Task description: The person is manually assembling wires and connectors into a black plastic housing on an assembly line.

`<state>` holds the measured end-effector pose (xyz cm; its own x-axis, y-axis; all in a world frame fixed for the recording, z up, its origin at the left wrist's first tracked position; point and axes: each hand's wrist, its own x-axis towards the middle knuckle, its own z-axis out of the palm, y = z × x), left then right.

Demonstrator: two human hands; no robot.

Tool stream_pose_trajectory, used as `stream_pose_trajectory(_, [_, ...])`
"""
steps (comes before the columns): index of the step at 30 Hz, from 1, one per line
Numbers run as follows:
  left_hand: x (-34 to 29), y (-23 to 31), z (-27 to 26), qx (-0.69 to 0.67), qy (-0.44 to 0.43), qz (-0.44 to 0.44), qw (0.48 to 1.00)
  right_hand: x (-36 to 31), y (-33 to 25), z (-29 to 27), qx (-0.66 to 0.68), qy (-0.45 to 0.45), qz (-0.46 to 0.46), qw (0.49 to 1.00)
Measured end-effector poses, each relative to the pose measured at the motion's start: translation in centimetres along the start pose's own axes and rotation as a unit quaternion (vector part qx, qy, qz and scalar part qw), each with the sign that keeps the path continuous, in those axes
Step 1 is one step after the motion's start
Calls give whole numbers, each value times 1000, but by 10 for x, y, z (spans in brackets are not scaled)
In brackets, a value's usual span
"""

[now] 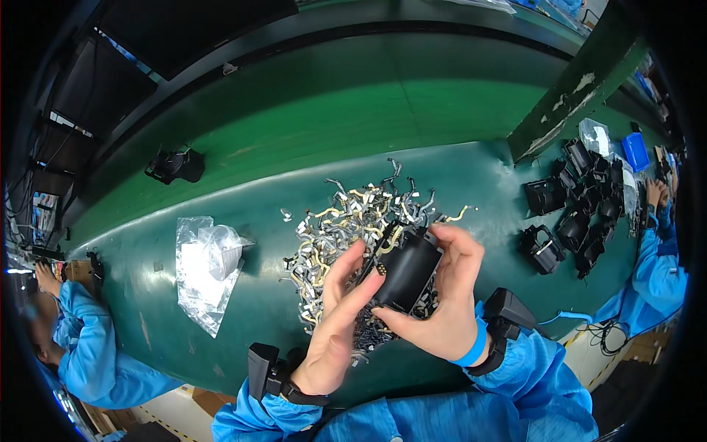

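Between my two hands is a black plastic housing [409, 271] with a smooth curved face, tilted above a heap of short wire harnesses [331, 228]. My left hand [335, 324] has its thumb and fingers closed at the housing's left side. By that thumb tip shows a small dark connector end [381, 270] with yellowish dots. A pale yellow cable [393, 240] lies at the housing's upper edge. My right hand [455, 309] grips the housing from the right, fingers at the top corner and thumb at the lower edge. The far side of the housing is hidden.
Several similar black housings [573, 210] are piled at the right, beside a blue bin [635, 152]. Another black part [177, 163] sits on the back ledge. A clear plastic bag [209, 272] lies left. Co-workers' blue sleeves [92, 353] show at both sides. A green post [574, 92] rises behind.
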<state>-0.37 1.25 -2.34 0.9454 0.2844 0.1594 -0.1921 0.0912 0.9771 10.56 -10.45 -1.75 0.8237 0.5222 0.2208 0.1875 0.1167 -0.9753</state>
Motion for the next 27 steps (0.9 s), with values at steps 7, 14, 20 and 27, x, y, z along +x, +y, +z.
stream_pose_trajectory(7, [0, 4, -8, 18, 77, 11, 997, 9, 2, -9, -122, -84, -88, 985])
stream_pose_trajectory(14, [4, 9, -9, -37, 119, 7, 992, 12, 5, -7, -76, -125, -67, 987])
stream_pose_trajectory(20, [2, 7, -10, -100, 97, 29, 990, 8, 7, -7, -24, -141, -10, 990])
stream_pose_trajectory(27, [-5, 11, -3, -117, 240, -18, 964, 5, 8, -1, -63, -144, -80, 984])
